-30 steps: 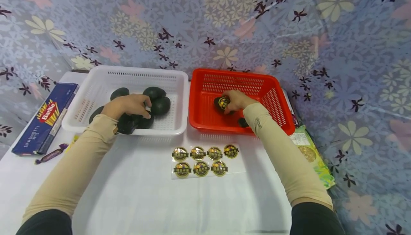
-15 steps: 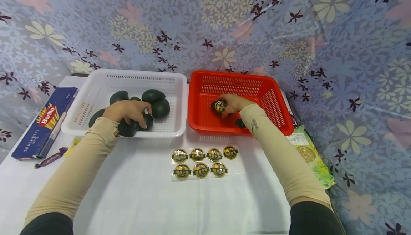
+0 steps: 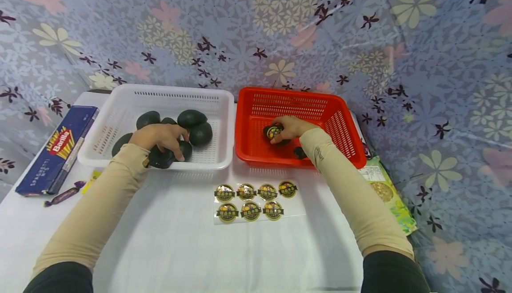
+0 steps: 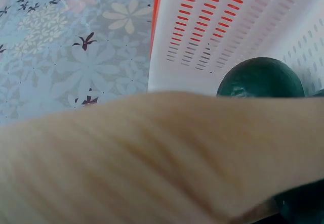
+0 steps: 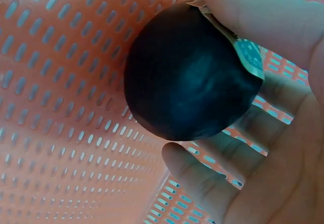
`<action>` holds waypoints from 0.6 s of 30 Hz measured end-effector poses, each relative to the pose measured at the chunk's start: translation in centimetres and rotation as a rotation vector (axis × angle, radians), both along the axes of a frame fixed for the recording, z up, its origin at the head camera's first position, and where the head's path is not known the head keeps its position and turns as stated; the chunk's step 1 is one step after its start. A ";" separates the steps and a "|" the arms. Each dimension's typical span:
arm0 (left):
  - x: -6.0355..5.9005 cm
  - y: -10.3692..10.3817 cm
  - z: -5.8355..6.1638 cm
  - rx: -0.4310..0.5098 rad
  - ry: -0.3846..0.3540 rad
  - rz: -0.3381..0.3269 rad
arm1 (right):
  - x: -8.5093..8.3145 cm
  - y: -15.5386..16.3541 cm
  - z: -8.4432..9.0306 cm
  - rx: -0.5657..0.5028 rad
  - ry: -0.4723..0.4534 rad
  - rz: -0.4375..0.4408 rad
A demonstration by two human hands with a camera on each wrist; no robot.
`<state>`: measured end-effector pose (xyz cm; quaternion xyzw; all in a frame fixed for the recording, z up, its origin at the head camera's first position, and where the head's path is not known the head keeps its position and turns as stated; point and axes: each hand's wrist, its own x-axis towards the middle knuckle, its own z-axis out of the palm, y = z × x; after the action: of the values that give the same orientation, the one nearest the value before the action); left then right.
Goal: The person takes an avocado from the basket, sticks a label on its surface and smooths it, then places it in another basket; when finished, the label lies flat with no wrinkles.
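Note:
A white basket (image 3: 224,106) holds several dark green avocados (image 3: 192,118). My left hand (image 3: 166,142) reaches into it, its fingers curled over an avocado (image 3: 184,150) at the front. In the left wrist view my forearm (image 4: 152,158) blocks most of the frame, with one avocado (image 4: 260,77) behind it. In the red basket (image 3: 344,124) my right hand (image 3: 285,129) grips an avocado (image 3: 273,132) bearing a round gold sticker. The right wrist view shows this avocado (image 5: 190,75) low over the basket floor, fingers (image 5: 223,153) under it, and the sticker (image 5: 245,54) under my thumb.
A clear sheet of several round gold stickers (image 3: 256,199) lies on the white table in front of the baskets. A blue spaghetti box (image 3: 58,148) and a wrapped candy (image 3: 64,194) lie at the left. A green packet (image 3: 386,190) lies at the right edge.
My left fingers have curled further down over the front avocado. My right hand has shifted the stickered avocado slightly left and down in the red basket.

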<state>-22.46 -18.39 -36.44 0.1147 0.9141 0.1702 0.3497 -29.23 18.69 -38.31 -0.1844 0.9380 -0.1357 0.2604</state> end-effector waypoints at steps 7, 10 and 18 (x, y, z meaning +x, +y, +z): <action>0.0 -0.3 0.5 -0.010 0.000 0.008 | 0.5 -0.4 1.3 0.013 -0.037 -0.034; 0.2 -0.5 0.9 -0.008 0.011 0.012 | 1.0 -0.6 1.9 0.036 -0.025 -0.016; 1.1 -1.1 1.3 0.122 0.119 0.006 | 2.9 -0.5 3.6 0.028 0.061 0.045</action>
<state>-21.40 -19.49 -35.14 0.1432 0.9215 0.2194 0.2867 -26.32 18.23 -34.70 -0.2059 0.9429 -0.1107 0.2372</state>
